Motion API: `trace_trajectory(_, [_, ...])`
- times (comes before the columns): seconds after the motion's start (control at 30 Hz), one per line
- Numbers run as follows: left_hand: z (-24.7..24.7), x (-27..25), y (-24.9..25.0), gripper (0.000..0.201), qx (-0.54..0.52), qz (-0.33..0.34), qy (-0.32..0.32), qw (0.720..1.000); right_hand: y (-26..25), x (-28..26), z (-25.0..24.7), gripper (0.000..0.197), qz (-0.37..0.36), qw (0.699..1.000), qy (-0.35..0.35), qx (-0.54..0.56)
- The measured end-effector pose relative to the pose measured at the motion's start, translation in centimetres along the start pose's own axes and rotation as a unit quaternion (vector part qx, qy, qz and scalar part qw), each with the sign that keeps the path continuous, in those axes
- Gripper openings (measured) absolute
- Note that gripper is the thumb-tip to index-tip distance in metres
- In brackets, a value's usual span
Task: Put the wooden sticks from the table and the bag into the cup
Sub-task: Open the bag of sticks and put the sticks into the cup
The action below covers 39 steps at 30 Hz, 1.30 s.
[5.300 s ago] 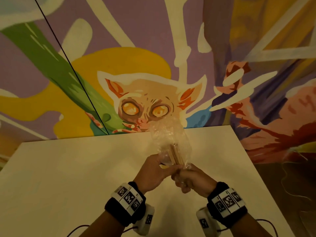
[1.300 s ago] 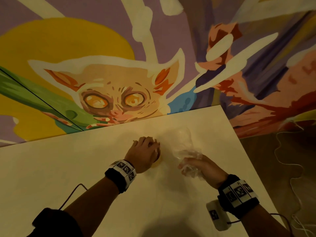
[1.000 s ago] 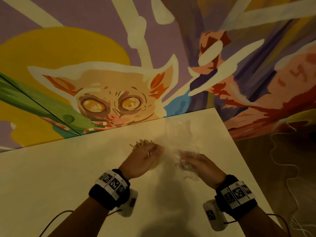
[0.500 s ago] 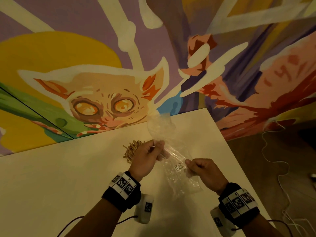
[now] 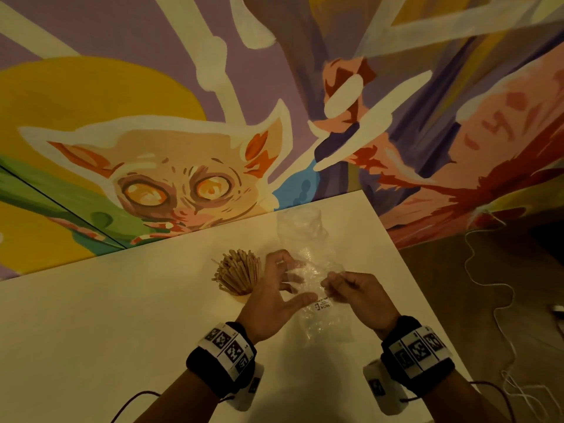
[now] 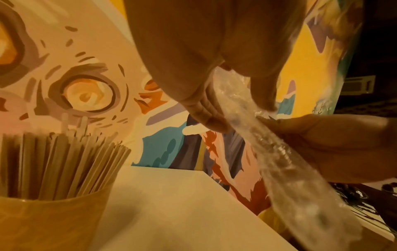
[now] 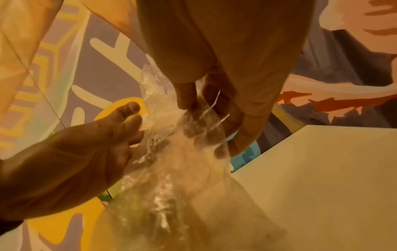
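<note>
Above the white table [image 5: 128, 325], near its far right corner, both hands hold a clear plastic bag [image 5: 308, 270] off the surface. The right hand [image 5: 358, 296] pinches the crumpled film between thumb and curled fingers; the right wrist view confirms the pinch at a fold of the bag [image 7: 171, 152]. The left hand [image 5: 276, 288] is spread, fingers fairly straight and apart, lying against the bag's left side; whether it grips the film cannot be told. A small white label [image 5: 322, 304] shows on the bag between the hands. No contents can be made out in the bag. Just left of the left hand stands a yellow cup [image 6: 53, 220], upright on the table, packed with wooden sticks [image 5: 236, 271] that fan out above its rim. A painted mural [image 5: 171, 184] covers the wall behind.
</note>
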<state>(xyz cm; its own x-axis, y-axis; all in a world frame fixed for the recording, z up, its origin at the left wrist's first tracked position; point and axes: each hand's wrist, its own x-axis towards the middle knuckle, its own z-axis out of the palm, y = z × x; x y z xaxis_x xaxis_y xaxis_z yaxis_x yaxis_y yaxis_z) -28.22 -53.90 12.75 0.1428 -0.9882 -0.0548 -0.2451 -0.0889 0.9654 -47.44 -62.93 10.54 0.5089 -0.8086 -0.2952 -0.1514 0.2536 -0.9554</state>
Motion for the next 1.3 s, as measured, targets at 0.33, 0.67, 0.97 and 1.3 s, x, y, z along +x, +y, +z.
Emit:
trace_trajectory(0.33, [1.3,0.3,-2.0,0.037,0.122,-0.025,-0.004,0.992,0.5,-0.5,-1.9,0.026,-0.042,0.996,0.044,-0.061])
trace_trajectory(0.67, [2.3,0.5,-3.4,0.016,0.047,-0.038,-0.056,0.997,1.3,0.8,-4.6,0.029,-0.096,0.976,-0.077,-0.178])
trace_trajectory(0.97, [4.0,1.9,-6.4,0.007,-0.053,-0.153,0.046,0.986,3.5,2.2,-4.1,0.052,0.034,0.989,-0.113,-0.086])
trace_trajectory(1.3, [6.9,2.3,-10.0,0.035,0.213,-0.057,0.011,0.975,8.4,4.5,-5.4,0.069,0.145,0.981,-0.074,-0.106])
